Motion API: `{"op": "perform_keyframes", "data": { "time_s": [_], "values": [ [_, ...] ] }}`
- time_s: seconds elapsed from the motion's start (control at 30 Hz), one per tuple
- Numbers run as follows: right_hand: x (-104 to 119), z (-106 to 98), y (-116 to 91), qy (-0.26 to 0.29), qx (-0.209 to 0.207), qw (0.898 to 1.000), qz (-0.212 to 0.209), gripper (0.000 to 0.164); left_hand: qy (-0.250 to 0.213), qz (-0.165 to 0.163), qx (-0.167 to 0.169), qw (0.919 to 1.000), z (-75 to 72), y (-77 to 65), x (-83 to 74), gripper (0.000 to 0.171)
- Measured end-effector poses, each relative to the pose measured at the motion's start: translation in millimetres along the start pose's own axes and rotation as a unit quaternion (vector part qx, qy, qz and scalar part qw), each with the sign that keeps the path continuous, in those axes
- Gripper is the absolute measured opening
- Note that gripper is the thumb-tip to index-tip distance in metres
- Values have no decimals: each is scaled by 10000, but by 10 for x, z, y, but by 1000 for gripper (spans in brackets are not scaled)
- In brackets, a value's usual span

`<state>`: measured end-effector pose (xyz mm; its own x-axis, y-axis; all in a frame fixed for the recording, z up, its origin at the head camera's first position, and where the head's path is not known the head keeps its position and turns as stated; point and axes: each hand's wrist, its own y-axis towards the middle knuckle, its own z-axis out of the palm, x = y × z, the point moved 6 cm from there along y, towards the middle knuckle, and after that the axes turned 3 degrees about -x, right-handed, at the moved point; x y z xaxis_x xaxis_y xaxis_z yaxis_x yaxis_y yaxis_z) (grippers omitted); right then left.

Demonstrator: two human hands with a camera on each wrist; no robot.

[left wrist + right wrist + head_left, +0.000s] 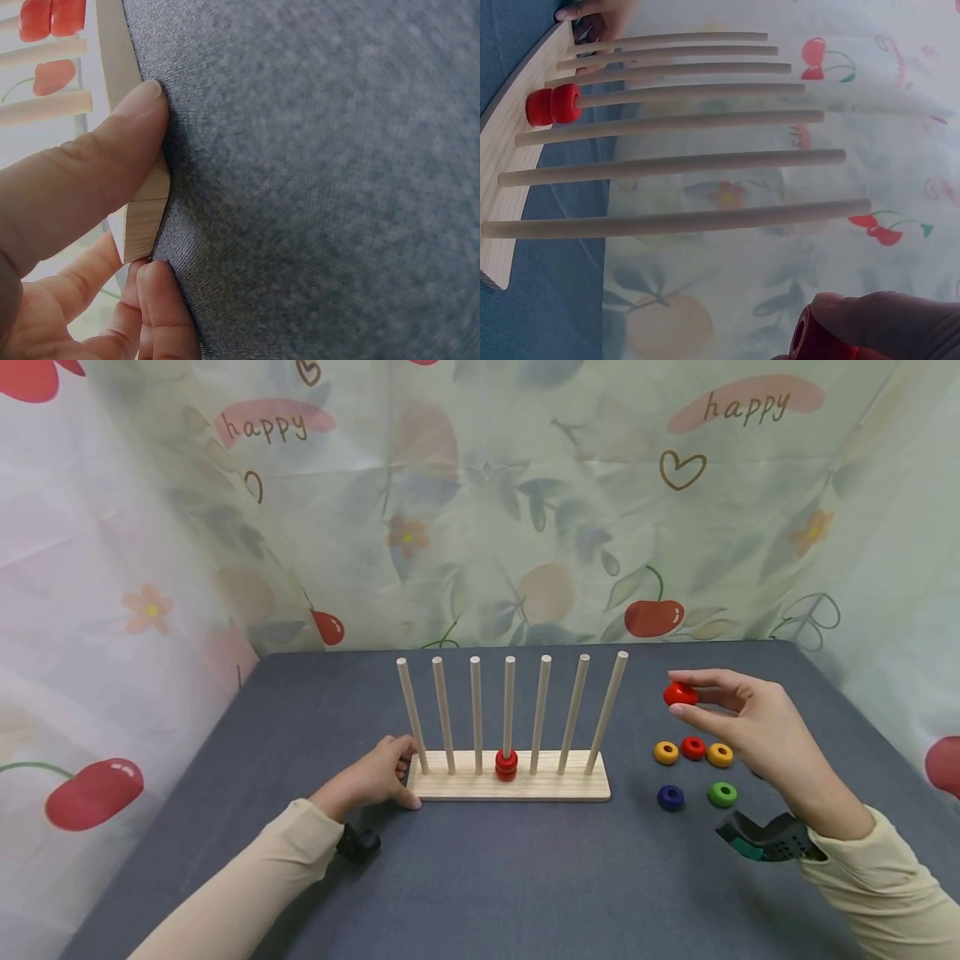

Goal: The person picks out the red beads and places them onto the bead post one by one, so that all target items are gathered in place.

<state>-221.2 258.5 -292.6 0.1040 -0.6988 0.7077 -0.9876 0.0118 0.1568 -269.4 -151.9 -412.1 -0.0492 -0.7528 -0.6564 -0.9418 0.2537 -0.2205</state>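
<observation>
A wooden peg stand (457, 787) with a row of several upright pegs sits in the middle of the table. Two red rings (506, 766) are stacked at the bottom of its middle peg. My left hand (378, 774) grips the left end of the base; in the left wrist view the thumb (124, 142) lies along the front edge and fingertips touch the end. To the right of the stand, my right hand (738, 706) pinches a red ring (680, 693) between thumb and fingers, raised above the table. The right wrist view shows the hole of this held ring (817, 337).
Below the right hand lie loose rings: two yellow-orange ones (666, 752), a red one (693, 747), a dark blue one (671, 797) and a green one (722, 794). Something dark is mostly hidden behind the right wrist. A patterned curtain (487, 527) hangs behind the dark table (525, 877).
</observation>
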Motion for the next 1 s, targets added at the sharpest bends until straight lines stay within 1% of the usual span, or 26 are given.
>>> {"op": "perform_keyframes", "data": {
  "time_s": [0.63,1.0],
  "values": [
    [140,-13,-36,284,-305,9988,-241,50,47,-4,-1,10000,-4,-4,-3,66],
    [208,-18,-58,520,-324,9975,-340,49,72,58,-14,10000,-11,-9,-9,66]
  ]
}}
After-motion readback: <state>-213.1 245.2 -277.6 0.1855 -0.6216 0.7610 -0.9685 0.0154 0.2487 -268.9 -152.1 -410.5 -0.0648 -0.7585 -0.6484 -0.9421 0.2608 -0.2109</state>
